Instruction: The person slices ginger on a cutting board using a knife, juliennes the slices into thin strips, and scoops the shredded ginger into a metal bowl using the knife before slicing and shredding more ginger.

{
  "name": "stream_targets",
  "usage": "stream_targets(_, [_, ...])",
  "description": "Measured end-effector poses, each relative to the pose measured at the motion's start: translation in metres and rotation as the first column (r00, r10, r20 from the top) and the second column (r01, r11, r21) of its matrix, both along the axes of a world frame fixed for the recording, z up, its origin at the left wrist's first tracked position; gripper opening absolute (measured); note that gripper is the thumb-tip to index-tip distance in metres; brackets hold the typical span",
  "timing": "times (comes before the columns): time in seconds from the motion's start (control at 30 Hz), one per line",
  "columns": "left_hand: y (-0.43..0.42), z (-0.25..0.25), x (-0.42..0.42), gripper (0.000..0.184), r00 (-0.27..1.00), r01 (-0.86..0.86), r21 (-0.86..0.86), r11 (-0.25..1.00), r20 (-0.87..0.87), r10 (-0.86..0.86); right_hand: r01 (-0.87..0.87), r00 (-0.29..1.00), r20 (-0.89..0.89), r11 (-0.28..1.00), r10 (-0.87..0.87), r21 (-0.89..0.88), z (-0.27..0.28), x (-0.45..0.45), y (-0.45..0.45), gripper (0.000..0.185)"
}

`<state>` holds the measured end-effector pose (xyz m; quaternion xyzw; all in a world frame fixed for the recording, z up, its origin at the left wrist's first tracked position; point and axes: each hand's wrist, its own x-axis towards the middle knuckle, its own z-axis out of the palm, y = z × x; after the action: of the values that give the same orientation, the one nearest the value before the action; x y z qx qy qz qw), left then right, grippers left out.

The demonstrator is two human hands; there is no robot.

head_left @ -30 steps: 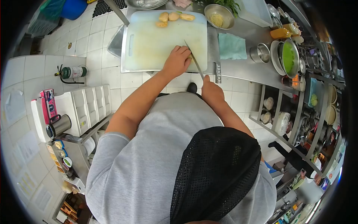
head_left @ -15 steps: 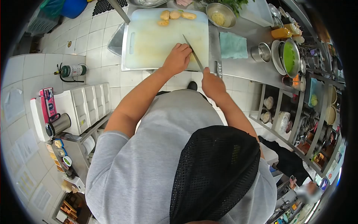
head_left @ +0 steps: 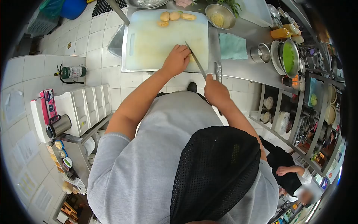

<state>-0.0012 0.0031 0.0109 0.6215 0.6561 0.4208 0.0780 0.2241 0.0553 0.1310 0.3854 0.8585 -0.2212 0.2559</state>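
My right hand (head_left: 216, 90) is closed round the handle of a long knife (head_left: 197, 61), whose blade points up and left over the white cutting board (head_left: 149, 41). Against the blade, on the board's right half, rests my left hand (head_left: 177, 59), its fingers curled together. What those fingers press on is mostly hidden beneath them. Several peeled, pale brown pieces (head_left: 174, 15) lie near the board's far edge. Beyond the board's upper right corner stands a metal bowl (head_left: 229, 22) with thin yellowish shreds (head_left: 217, 19).
Right of the board lie a green cloth (head_left: 233, 46) and a flat metal tool (head_left: 219, 72). Further right stand an empty metal pot (head_left: 263, 53) and a bowl of green contents (head_left: 288, 58). Another person (head_left: 279, 156) in dark clothing stands at the lower right.
The knife and my right hand moved forward, then back toward my body. My left hand stayed nearly in place. The other person at the lower right has come further into view.
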Motion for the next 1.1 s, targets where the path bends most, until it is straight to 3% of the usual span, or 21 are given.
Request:
stream_targets(0.17, [-0.004, 0.000, 0.002, 0.016, 0.999, 0.002, -0.015, 1.000, -0.034, -0.003, 0.025, 0.998, -0.064, 0.998, -0.021, 0.056, -0.042, -0.004, 0.000, 0.035])
stream_targets(0.37, [0.000, 0.003, -0.002, 0.016, 0.998, -0.001, -0.063, 0.998, 0.063, 0.004, 0.001, 1.000, -0.007, 1.000, -0.001, 0.027, -0.005, -0.001, -0.002, 0.030])
stream_targets(0.5, [0.000, 0.003, 0.001, 0.018, 1.000, -0.005, -0.077, 0.997, 0.011, 0.006, 0.018, 0.997, -0.078, 0.998, -0.013, 0.059, -0.049, -0.004, 0.000, 0.037])
stream_targets(0.7, [0.000, 0.004, -0.001, 0.020, 1.000, -0.008, -0.059, 0.998, 0.009, 0.009, -0.019, 1.000, -0.004, 1.000, 0.019, 0.011, -0.003, -0.008, 0.007, 0.042])
stream_targets(0.87, [-0.001, -0.003, 0.002, 0.020, 1.000, -0.014, -0.059, 0.998, 0.002, 0.015, 0.005, 0.994, -0.106, 0.998, 0.002, 0.068, -0.050, -0.003, 0.002, 0.037])
stream_targets(1.0, [-0.004, -0.005, 0.003, 0.019, 1.000, -0.024, -0.039, 0.999, -0.002, 0.024, -0.058, 0.996, -0.065, 0.998, 0.060, 0.036, -0.007, -0.013, 0.014, 0.034])
stream_targets(1.1, [-0.001, -0.003, 0.003, 0.019, 0.999, -0.048, -0.032, 0.998, 0.005, 0.048, 0.007, 1.000, -0.008, 0.999, -0.006, 0.033, -0.017, 0.000, 0.001, 0.035])
